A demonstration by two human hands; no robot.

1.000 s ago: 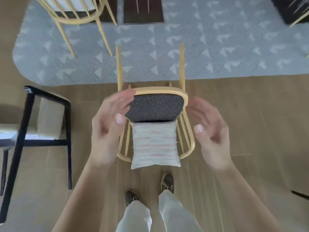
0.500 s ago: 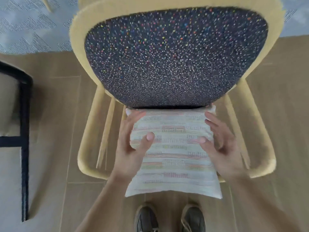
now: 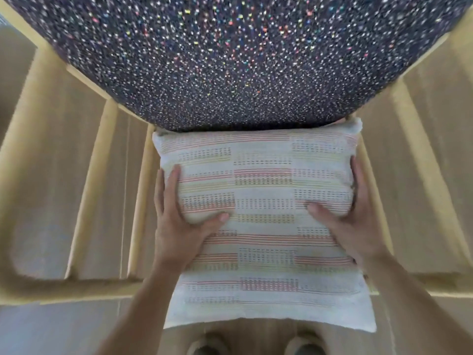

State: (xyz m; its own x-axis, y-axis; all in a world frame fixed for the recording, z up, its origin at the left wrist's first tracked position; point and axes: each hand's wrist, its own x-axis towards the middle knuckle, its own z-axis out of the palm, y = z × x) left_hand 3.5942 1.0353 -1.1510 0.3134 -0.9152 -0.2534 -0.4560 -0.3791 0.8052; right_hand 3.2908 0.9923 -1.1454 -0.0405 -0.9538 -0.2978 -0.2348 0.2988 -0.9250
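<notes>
Down at the very bottom, the rounded toes of two shoes [image 3: 204, 348] peek out on the pale wooden floor [image 3: 64, 329]. Both are blurry.

Next come two bare arms reaching forward. The left hand [image 3: 176, 226] holds the left side of a pillow [image 3: 266, 239]. Its thumb presses into the front and makes a soft dent, and its fingers [image 3: 172, 180] wrap round the edge. The right hand [image 3: 355, 226] does the same on the right side, with the thumb on the front and the fingers curled round the edge. So both hands grip the pillow, one on each side.

The pillow is square, soft and puffy. Its cloth is off-white and looks woven and a bit bumpy. Thin pink, yellow and dark stitched lines run across it in little blocks. Its near edge hangs over the middle of the chair's curved back rail [image 3: 51, 288].

The chair [image 3: 84, 198] is made of smooth, pale yellow wood. Thin sticks go from the rail toward the seat, on both sides of the pillow.

Farthest away is the seat pad [image 3: 243, 60]. It is big and rounded, with dark fuzzy cloth full of tiny white, pink, yellow and blue dots. The far edge of the pillow touches the seat pad.
</notes>
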